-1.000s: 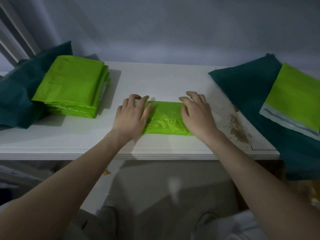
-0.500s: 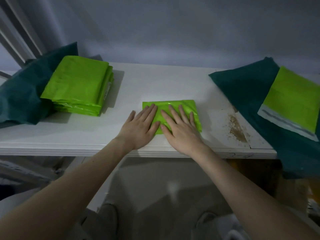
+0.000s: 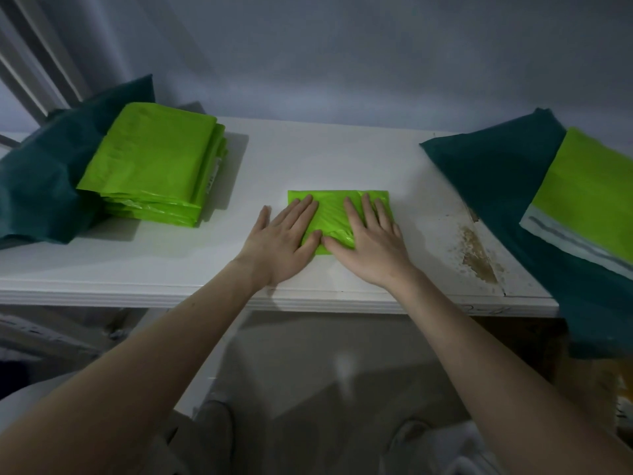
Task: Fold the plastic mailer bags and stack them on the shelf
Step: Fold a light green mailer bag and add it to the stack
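**Pressing the fold flat**

My left hand (image 3: 281, 241) and right hand (image 3: 368, 241) lie flat, fingers straight, grasping nothing, on the folded mailer (image 3: 334, 214) mid-shelf (image 3: 308, 159). I should press evenly outward, expelling air, before moving it to the stack (image 3: 154, 173).

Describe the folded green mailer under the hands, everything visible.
The folded green mailer is a bright lime, glossy, crinkled plastic rectangle lying flat on the white shelf, mid-shelf, its long side parallel to the front edge. The left hand and right hand press it flat with straight fingers, covering its near part; the far edge and corners show.
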Motion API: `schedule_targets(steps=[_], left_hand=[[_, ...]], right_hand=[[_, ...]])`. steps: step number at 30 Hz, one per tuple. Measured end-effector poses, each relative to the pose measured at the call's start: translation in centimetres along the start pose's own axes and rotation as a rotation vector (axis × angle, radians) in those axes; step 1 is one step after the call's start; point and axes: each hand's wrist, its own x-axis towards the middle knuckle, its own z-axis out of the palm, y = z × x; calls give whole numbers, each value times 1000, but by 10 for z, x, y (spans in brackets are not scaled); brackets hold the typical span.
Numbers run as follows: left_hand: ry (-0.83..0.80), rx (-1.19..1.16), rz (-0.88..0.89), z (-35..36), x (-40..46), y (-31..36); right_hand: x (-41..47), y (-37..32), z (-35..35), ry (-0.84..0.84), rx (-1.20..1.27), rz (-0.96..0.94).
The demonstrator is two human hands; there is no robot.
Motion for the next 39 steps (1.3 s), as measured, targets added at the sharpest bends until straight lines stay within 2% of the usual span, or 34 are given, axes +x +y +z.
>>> schedule_targets(steps=[4,7,9,14,20,25,30,33,39], left_hand=[[-8,-7,6,-2,3,0],[59,-9,29,-1,1,-2],[111,-19,31,-3,-2,-4],[178,62,65,-11,-14,0],[231,113,33,-11,-29,13],[159,100,62,-6,-38,16],[100,262,87,-1,-37,16],[23,251,71,-4,-35,17],[26,218,-3,-2,-33,20]], right_hand=[[4,0,-4,-46,1,3],[5,-1,-3,-39,58,16],[6,-2,-2,22,75,8],[2,-13,0,282,-36,-159],[-18,-39,5,291,-154,-227],[-27,-39,10,283,-202,-250],[-29,-35,14,259,-206,-261],[-27,-34,14,252,-217,-249],[-23,-32,20,274,-205,-192]])
